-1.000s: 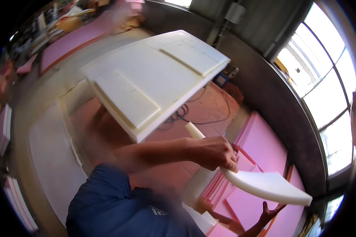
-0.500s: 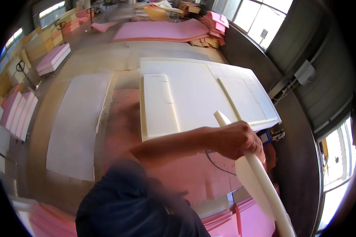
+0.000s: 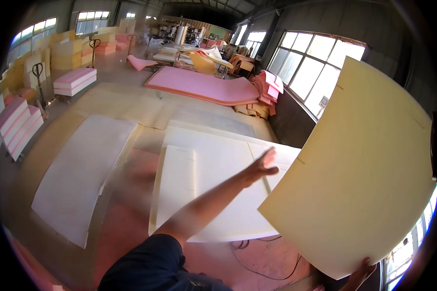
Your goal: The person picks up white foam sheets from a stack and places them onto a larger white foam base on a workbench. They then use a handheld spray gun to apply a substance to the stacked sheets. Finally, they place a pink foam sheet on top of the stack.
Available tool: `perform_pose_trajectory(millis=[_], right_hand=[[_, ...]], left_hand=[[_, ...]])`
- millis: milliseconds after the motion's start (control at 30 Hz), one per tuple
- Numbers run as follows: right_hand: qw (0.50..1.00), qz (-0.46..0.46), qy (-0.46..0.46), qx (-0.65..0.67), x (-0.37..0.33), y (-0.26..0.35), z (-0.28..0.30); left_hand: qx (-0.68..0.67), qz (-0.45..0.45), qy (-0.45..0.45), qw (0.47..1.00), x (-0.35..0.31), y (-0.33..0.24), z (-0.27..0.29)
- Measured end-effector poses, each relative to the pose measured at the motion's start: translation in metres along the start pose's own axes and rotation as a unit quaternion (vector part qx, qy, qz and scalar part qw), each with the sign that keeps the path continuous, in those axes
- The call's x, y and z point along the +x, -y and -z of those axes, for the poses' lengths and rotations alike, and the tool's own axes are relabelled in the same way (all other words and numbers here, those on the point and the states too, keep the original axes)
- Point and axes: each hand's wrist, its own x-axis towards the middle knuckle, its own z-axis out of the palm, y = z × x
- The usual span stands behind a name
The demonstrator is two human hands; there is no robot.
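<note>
A large cream-yellow foam sheet (image 3: 354, 169) stands raised on the right, slightly curved, facing me broadside. My right hand (image 3: 362, 275) grips its bottom edge, part of the fingers hidden by the sheet. Stretched forward, my left hand (image 3: 264, 167) is off the sheet with thumb and fingers apart, holding nothing. Beneath that hand lies a big white foam slab (image 3: 228, 165). A narrower white foam piece (image 3: 175, 174) rests on the slab's left side. Another piece on its right side is mostly covered by the raised sheet.
A pale flat sheet (image 3: 85, 174) lies on the floor at left. Black cables (image 3: 272, 276) trail over the reddish surface near me. Pink foam sheets (image 3: 204, 86) are piled farther ahead. Pink-and-white foam stacks (image 3: 75, 81) and pallet jacks (image 3: 38, 77) stand at far left. A dark wall with windows borders the right.
The foam sheet has swung up from edge-on at lower right to standing broadside. My left hand has let go of it and moved left. The view has tilted up.
</note>
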Motion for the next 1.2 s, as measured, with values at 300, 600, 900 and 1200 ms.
perform_pose_trajectory(millis=[300,600,900,1200], right_hand=[[0.982,-0.055,0.168,0.071,0.069,0.015,-0.125],[0.938,-0.099,0.327,0.059,0.092,-0.063,-0.352],[0.882,-0.093,0.46,0.044,0.09,-0.124,-0.437],[0.856,-0.172,0.482,0.071,0.075,-0.158,-0.473]], left_hand=[[0.247,0.008,-0.061,0.967,0.027,-0.011,-0.007],[0.236,0.188,-0.28,0.911,-0.067,0.036,0.118],[0.226,0.342,-0.303,0.86,-0.145,0.023,0.145],[0.3,0.337,-0.326,0.831,-0.183,0.085,0.168]])
